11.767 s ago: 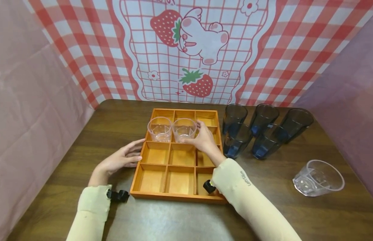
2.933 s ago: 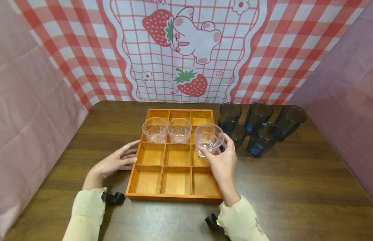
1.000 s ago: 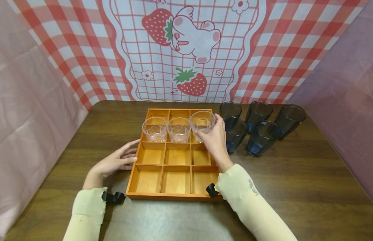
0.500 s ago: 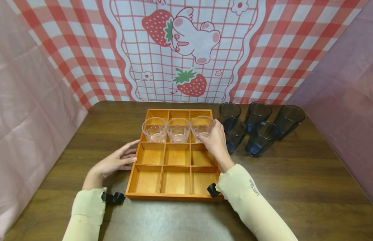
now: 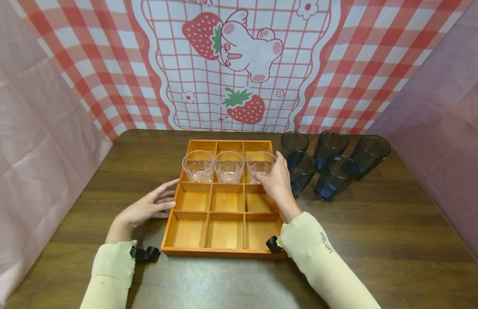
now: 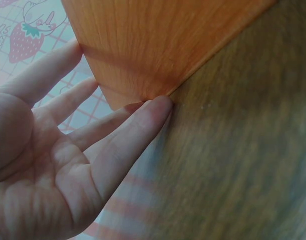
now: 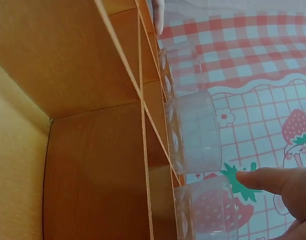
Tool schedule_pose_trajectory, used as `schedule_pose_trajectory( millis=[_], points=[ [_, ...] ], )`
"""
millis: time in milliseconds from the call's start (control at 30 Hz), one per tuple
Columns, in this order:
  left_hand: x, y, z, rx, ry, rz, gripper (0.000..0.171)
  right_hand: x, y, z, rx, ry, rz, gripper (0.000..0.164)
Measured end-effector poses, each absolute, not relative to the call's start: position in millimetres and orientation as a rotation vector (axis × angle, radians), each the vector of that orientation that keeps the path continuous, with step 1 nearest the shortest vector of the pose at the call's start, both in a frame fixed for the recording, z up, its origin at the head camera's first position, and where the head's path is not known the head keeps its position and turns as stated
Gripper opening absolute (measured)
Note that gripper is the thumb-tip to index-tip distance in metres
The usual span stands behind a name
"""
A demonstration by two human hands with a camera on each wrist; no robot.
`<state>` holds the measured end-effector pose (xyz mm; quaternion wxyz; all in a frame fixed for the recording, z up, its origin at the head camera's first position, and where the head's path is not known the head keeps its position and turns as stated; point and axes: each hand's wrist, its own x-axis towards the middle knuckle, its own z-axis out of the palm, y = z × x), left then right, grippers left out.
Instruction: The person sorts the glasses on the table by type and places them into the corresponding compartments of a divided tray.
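My right hand (image 5: 275,178) is curled round a clear tumbler (image 5: 258,164), thumb on its near side and fingers at its right. This tumbler stands in the right compartment of the second row from the back of a wooden divided tray (image 5: 225,252). Two more clear tumblers stand in the same row, one at the left (image 5: 198,168) and one in the middle (image 5: 229,168). In the right wrist view my thumb (image 7: 265,180) shows by the nearest tumbler (image 7: 207,212), other fingers mostly hidden. My left hand (image 6: 68,155) rests its extended fingertips against the tray's left side wall (image 6: 143,45).
Several dark blue tumblers (image 5: 335,180) stand close together right of the tray, the nearest by my right hand. A brown wooden table (image 5: 378,240) carries everything. Behind it hangs a red-checked strawberry cloth (image 5: 243,64), with pink curtains (image 5: 42,107) at the sides.
Over several seconds the third clear tumbler has come from the table's right side into the tray. In the last second it sank lower and shifted slightly right; my left hand stayed at the tray.
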<state>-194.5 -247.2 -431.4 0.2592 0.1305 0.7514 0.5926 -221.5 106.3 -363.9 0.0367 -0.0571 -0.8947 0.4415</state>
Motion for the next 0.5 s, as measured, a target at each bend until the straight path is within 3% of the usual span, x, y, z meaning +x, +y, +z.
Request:
schedule_pose_trajectory(
  millis=[500],
  points=[
    [-194.8, -246.2, -431.4, 0.335, 2.033, 1.608, 0.069, -206.6, 111.8, -353.5, -0.086, -2.679, 1.391, 0.093]
  ],
)
